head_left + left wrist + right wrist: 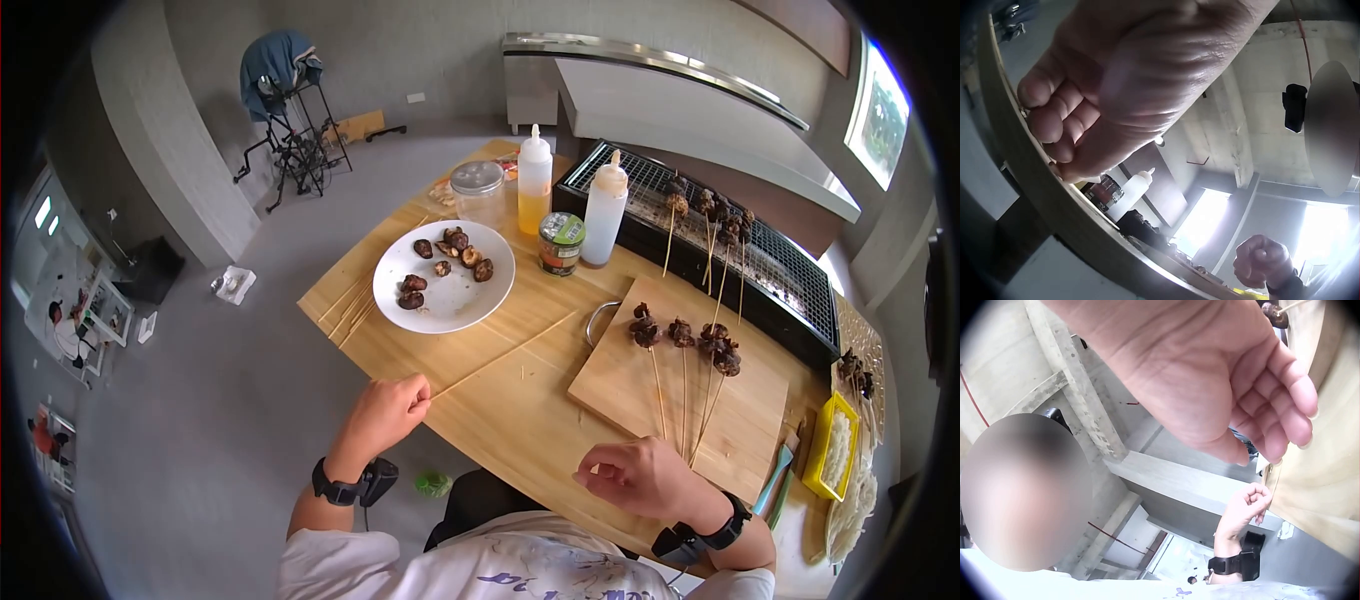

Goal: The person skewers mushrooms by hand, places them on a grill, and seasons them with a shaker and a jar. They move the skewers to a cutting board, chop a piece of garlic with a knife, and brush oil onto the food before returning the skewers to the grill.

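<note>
At the table's near left edge, my left hand [395, 412] pinches one end of a thin bamboo skewer [505, 354], which slants bare across the wood. A white plate [400, 310] beyond it holds several dark brown mushrooms [484, 270]. My right hand [645, 474] hovers by the near edge of a wooden cutting board [625, 385], fingers loosely curled around nothing, as the right wrist view also shows. On that board lie several skewers threaded with mushrooms [715, 345], their bare ends pointing toward me. More bare skewers [352, 305] lie left of the plate.
Behind the board stands a black grill [640, 225] with mushroom skewers laid on it. Two squeeze bottles [534, 185], a green-lidded jar [561, 243] and a clear jar [478, 195] stand at the back. A yellow tray [824, 447] and a blue brush [774, 478] lie right.
</note>
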`<state>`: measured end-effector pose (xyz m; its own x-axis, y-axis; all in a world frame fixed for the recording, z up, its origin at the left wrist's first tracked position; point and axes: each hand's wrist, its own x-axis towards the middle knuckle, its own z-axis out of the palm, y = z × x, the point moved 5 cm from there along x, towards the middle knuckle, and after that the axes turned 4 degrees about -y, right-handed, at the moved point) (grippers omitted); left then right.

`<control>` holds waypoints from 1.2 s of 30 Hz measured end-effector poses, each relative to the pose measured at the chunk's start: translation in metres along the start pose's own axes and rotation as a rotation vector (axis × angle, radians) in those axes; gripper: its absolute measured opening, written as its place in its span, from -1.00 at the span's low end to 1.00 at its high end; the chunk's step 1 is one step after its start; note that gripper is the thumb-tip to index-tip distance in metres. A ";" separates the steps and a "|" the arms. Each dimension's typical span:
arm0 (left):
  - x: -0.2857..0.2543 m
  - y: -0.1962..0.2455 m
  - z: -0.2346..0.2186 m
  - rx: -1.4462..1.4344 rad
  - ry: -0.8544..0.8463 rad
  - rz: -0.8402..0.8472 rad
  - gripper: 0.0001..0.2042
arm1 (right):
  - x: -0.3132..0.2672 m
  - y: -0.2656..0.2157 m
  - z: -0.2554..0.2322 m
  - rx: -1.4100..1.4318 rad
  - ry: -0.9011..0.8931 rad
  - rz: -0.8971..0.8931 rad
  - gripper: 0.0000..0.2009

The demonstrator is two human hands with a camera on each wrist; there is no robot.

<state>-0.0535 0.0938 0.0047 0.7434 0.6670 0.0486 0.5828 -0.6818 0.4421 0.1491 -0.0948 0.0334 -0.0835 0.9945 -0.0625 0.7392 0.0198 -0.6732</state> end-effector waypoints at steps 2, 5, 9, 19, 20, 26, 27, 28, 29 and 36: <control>-0.010 -0.001 0.002 -0.087 0.063 -0.034 -0.92 | 0.001 0.000 0.002 0.015 -0.001 -0.006 -0.88; -0.023 -0.003 0.005 -0.248 0.029 -0.091 -0.93 | 0.002 0.000 0.002 0.033 -0.001 0.003 -0.89; -0.028 0.007 0.014 -0.540 -0.090 -0.189 -0.93 | 0.005 0.005 0.004 0.204 -0.011 0.060 -0.72; 0.003 0.097 0.044 -0.680 -0.369 0.270 -0.87 | 0.007 0.016 -0.001 0.909 0.122 0.043 -0.61; 0.006 0.101 0.037 -0.629 -0.263 0.373 -0.86 | 0.006 0.017 -0.002 0.909 0.124 0.043 -0.61; 0.085 0.016 -0.052 0.030 0.233 0.216 -0.82 | 0.004 0.023 -0.011 0.876 0.069 0.092 -0.62; 0.100 -0.006 -0.057 0.137 0.225 0.218 -0.79 | 0.005 0.022 -0.007 0.845 0.024 0.118 -0.61; 0.114 -0.030 -0.058 0.197 0.121 0.087 -0.72 | 0.007 0.021 -0.004 0.812 -0.019 0.144 -0.61; 0.123 -0.043 -0.061 0.202 0.123 0.091 -0.72 | 0.008 0.021 -0.003 0.813 -0.015 0.139 -0.61; 0.158 -0.076 -0.036 0.325 -0.175 0.150 -0.67 | 0.009 0.024 0.008 0.788 -0.024 0.155 -0.64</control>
<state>0.0084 0.2618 0.0107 0.8565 0.5108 -0.0744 0.5162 -0.8460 0.1338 0.1610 -0.0866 0.0105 -0.0398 0.9773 -0.2082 0.0551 -0.2059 -0.9770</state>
